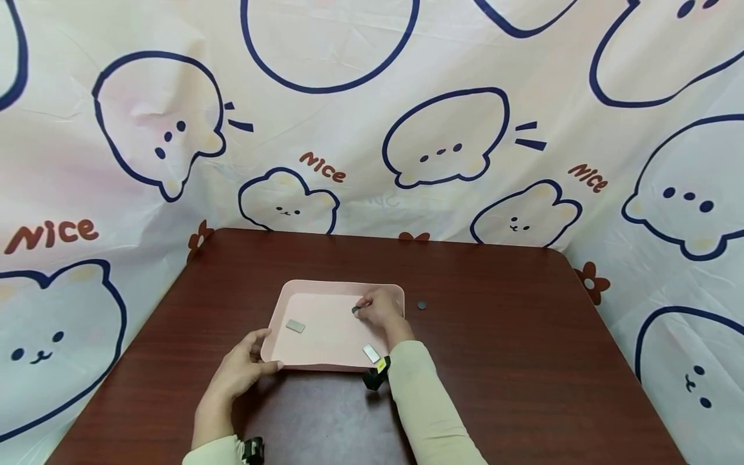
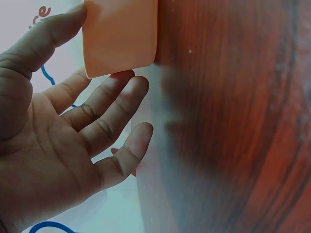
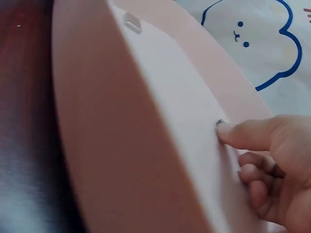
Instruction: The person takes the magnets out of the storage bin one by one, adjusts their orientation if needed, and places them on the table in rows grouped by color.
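Our right hand (image 1: 380, 309) pinches a small dark disc (image 1: 355, 310) inside the pink tray (image 1: 325, 287), near its far right corner; our left hand (image 1: 241, 369), fingers relaxed, touches the tray's near left corner. Two silver plates (image 1: 295, 326) lie in it; another disc (image 1: 422, 305) sits on the surface (image 1: 500, 361)

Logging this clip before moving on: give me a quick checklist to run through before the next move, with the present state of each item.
1. Left hand steadies the tray at its near left corner: ok.
2. Right hand fingertips on the small dark disc inside the tray: ok.
3. Disc lifted or resting on the tray floor: cannot tell.
4. Two silver plates lie in the tray, apart from the fingers: ok.
5. Second disc lies on the table, outside the tray: not ok.
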Tool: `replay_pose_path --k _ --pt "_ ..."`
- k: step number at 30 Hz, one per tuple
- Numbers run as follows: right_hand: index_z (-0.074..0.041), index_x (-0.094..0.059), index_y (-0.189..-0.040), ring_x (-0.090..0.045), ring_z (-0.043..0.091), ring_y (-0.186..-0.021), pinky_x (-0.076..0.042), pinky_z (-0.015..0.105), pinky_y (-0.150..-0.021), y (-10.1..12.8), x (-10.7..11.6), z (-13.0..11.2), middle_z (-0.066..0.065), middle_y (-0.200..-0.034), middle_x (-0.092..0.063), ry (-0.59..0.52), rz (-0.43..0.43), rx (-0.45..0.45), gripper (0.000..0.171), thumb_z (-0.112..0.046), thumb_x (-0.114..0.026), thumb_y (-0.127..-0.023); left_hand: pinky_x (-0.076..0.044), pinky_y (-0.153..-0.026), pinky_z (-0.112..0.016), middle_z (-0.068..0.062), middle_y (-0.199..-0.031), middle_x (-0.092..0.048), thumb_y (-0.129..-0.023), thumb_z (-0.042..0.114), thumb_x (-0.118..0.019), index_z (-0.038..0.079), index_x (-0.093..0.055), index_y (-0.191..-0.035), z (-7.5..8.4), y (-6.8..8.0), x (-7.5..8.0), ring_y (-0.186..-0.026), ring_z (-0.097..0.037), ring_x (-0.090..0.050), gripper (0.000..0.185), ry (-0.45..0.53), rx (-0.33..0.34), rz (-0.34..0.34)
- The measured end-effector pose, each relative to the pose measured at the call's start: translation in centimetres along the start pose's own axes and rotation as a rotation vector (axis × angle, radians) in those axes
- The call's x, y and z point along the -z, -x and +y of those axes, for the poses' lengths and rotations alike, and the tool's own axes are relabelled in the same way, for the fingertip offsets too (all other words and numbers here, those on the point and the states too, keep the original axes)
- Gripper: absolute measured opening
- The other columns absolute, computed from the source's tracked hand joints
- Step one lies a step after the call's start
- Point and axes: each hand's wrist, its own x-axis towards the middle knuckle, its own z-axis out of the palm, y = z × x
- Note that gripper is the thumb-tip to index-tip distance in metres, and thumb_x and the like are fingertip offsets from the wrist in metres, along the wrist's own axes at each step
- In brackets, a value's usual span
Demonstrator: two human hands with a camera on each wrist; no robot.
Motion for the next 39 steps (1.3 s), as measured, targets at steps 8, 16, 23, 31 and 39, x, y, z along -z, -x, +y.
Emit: replay_pose_path --k 8,16,23,31,39 --pt "-0.008 -0.073 -0.082 -0.048 0.014 -0.071 -0.040 0.024 -0.060 0.4 1.6 -0.3 -0.003 -0.081 -0.060 -0.053 -0.165 0.088 0.007 -0.005 -0.075 -0.076 -0.040 -0.075 -0.040 -0.013 -0.100 -0.059 -0.071 0.020 -0.079 0.006 -0.043 -0.134 0.0 -0.1 0.1 -0.090 -0.026 -0.055 0.074 0.003 0.000 0.003" --pt "-0.012 -0.073 -0.090 -0.053 0.015 -0.082 -0.044 0.027 -0.067 1.0 3.4 -0.4 -0.004 -0.090 -0.063 -0.093 -0.106 0.158 0.010 -0.006 -0.070 -0.082 -0.040 -0.074 -0.039 -0.013 -0.100 -0.059 -0.071 0.020 -0.079 0.007 -0.044 -0.133 0.1 -0.1 0.1 -0.089 -0.026 -0.054 0.072 0.006 0.002 0.007" --pt "-0.010 -0.073 -0.091 -0.051 0.016 -0.075 -0.044 0.028 -0.064 1.4 4.4 -0.3 -0.001 -0.088 -0.058 -0.090 -0.049 0.163 0.010 -0.006 -0.071 -0.081 -0.040 -0.073 -0.039 -0.013 -0.100 -0.059 -0.071 0.020 -0.080 0.007 -0.044 -0.134 0.1 -0.1 0.1 -0.089 -0.026 -0.054 0.074 0.008 0.006 0.006" --pt "-0.008 -0.072 -0.094 -0.052 0.015 -0.073 -0.044 0.027 -0.063 1.6 4.4 -0.1 0.000 -0.088 -0.059 -0.111 -0.045 0.176 0.012 -0.006 -0.070 -0.082 -0.041 -0.071 -0.039 -0.014 -0.103 -0.058 -0.071 0.024 -0.080 0.007 -0.042 -0.135 0.0 -0.1 0.5 -0.089 -0.026 -0.054 0.076 0.002 0.002 0.000" --pt "-0.011 -0.073 -0.091 -0.050 0.017 -0.077 -0.044 0.030 -0.063 2.6 5.0 1.4 -0.001 -0.088 -0.057 -0.087 0.018 0.180 0.009 -0.009 -0.071 -0.082 -0.040 -0.071 -0.039 -0.012 -0.101 -0.059 -0.070 0.024 -0.081 0.007 -0.044 -0.134 0.0 -0.2 0.1 -0.087 -0.024 -0.054 0.075 0.003 0.009 0.002"
